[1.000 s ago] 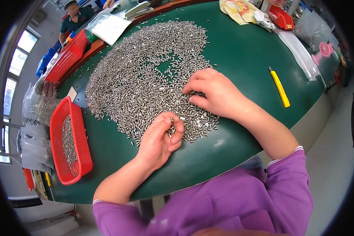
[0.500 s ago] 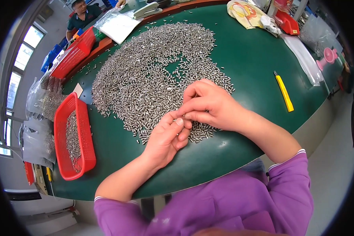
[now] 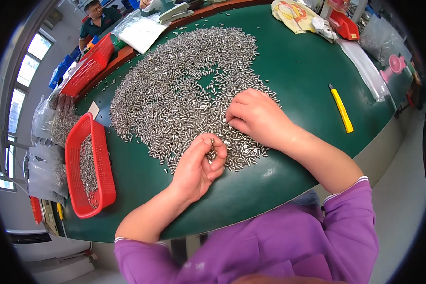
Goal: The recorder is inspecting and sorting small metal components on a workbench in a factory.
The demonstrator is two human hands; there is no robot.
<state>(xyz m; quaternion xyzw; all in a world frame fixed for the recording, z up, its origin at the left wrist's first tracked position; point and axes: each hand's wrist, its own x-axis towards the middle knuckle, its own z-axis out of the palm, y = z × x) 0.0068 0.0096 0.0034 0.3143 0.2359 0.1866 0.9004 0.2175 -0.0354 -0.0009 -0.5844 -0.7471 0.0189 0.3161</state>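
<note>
A wide heap of small silvery metal pins (image 3: 151, 104) covers the middle of the green table (image 3: 298, 75). At the heap's near edge my left hand (image 3: 194, 165) is closed, palm turned up, with one small metal pin (image 3: 212, 140) pinched between thumb and forefinger. My right hand (image 3: 262, 118) reaches into the right side of the heap, its fingers curled and closed down among the pins. What its fingertips hold, if anything, is hidden. To the left stands a red plastic basket (image 3: 110, 177) with more small metal pieces in its bottom.
A yellow utility knife (image 3: 341, 108) lies on the right. Beyond it are clear plastic bags (image 3: 363, 68), a pink stand (image 3: 394, 67) and a patterned cloth (image 3: 296, 16). Filled bags (image 3: 47, 168) line the left edge. Another person (image 3: 101, 21) sits beyond the far edge near a stapler (image 3: 176, 13).
My hands were together at the fingertips; they are now apart. The right hand has moved away to the heap, while the left stays almost in place, now showing a pin in its pinch.
</note>
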